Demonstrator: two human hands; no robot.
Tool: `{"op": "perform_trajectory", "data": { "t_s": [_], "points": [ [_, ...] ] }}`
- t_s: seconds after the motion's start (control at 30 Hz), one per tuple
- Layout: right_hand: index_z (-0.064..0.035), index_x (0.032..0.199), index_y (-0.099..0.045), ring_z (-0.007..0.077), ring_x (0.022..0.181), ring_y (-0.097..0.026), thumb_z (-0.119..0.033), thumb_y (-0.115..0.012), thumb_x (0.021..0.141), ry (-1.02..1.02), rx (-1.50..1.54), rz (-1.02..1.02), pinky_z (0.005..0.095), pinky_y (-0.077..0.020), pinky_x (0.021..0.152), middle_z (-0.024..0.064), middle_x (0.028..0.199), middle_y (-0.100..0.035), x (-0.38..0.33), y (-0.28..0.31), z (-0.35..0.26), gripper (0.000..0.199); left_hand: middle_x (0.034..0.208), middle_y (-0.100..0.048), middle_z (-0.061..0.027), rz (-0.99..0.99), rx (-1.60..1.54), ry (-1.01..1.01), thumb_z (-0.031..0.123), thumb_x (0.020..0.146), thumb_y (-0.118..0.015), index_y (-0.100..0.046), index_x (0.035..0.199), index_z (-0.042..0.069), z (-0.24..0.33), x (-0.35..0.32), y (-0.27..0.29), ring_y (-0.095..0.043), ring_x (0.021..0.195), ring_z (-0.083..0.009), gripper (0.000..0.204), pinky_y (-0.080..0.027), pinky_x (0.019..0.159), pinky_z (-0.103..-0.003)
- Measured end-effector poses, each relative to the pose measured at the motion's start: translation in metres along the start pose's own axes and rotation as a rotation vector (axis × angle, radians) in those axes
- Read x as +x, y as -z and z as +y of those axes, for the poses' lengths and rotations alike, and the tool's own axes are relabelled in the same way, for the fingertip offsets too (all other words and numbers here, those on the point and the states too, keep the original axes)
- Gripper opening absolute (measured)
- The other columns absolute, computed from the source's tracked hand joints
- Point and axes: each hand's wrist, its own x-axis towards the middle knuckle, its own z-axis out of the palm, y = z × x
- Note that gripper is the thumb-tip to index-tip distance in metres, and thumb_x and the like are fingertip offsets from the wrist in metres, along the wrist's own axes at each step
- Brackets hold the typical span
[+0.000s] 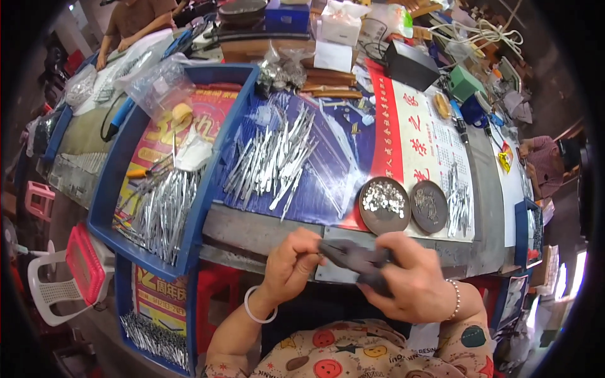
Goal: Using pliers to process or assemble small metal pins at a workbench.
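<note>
My right hand (413, 277) is closed round the handles of dark pliers (353, 257), their jaws pointing left. At the jaw tips my left hand (290, 264) is closed in a pinch. Whatever sits between its fingertips is too small to make out. Just beyond the pliers stand a round dark dish (386, 225) of small shiny silver pieces and a second dark dish (435, 222) with tiny dark bits. A loose pile of thin silver metal strips (274, 160) lies farther off to the left on a blue sheet. More strips (460, 205) lie right of the dishes.
A blue tray (247, 113) on the left holds many strips, an orange-handled tool (137, 172) and plastic bags. Below it is another blue tray (121, 302) of metal pieces. A black box (413, 65) stands at the back. Two other people sit at far left and right.
</note>
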Motion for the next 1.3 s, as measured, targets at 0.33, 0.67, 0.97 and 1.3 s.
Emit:
{"op": "perform_trajectory", "data": {
  "t_s": [0.33, 0.67, 0.97, 1.3],
  "points": [
    [-0.0033, 0.088, -0.069, 0.0264, 0.083, -0.059, -0.024, -0.078, 0.074, -0.01, 0.089, -0.088, 0.0376, -0.0494, 0.06, 0.0115, 0.099, -0.053, -0.024, 0.0, 0.012, 0.026, 0.097, -0.058, -0.0108, 0.113, -0.437, 0.166, 0.01, 0.1, -0.055, -0.052, 0.104, 0.003, 0.002, -0.009, -0.001, -0.059, 0.074, -0.0149, 0.009, -0.049, 0.065, -0.024],
    [-0.0062, 0.096, -0.072, 0.0255, 0.086, -0.049, -0.037, -0.08, 0.071, 0.015, -0.077, -0.218, 0.0356, -0.0443, 0.067, 0.0108, 0.103, -0.047, -0.059, -0.021, 0.024, 0.04, 0.093, -0.057, -0.0065, 0.245, -0.539, 0.591, 0.015, 0.102, -0.053, -0.052, 0.101, 0.004, 0.044, -0.02, -0.025, -0.053, 0.061, -0.0091, 0.01, -0.046, 0.056, -0.021],
    [-0.0099, 0.081, -0.067, 0.0234, 0.085, -0.048, -0.034, -0.081, 0.065, 0.006, -0.079, -0.164, 0.0332, -0.0427, 0.066, 0.0081, 0.096, -0.045, -0.069, -0.022, 0.03, 0.033, 0.09, -0.054, -0.0035, 0.198, -0.414, 0.613, 0.014, 0.103, -0.052, -0.052, 0.1, 0.004, 0.044, -0.021, -0.035, -0.048, 0.056, -0.0076, 0.011, -0.042, 0.05, -0.022],
    [-0.011, 0.071, -0.063, 0.0218, 0.08, -0.048, -0.029, -0.076, 0.066, 0.014, -0.156, -0.115, 0.0315, -0.0393, 0.061, 0.0074, 0.091, -0.044, -0.069, -0.031, 0.036, 0.022, 0.089, -0.054, -0.0043, 0.137, -0.286, 0.6, 0.011, 0.102, -0.052, -0.051, 0.097, 0.002, 0.038, -0.02, -0.032, -0.051, 0.058, -0.008, 0.01, -0.042, 0.052, -0.021]
  ]
}}
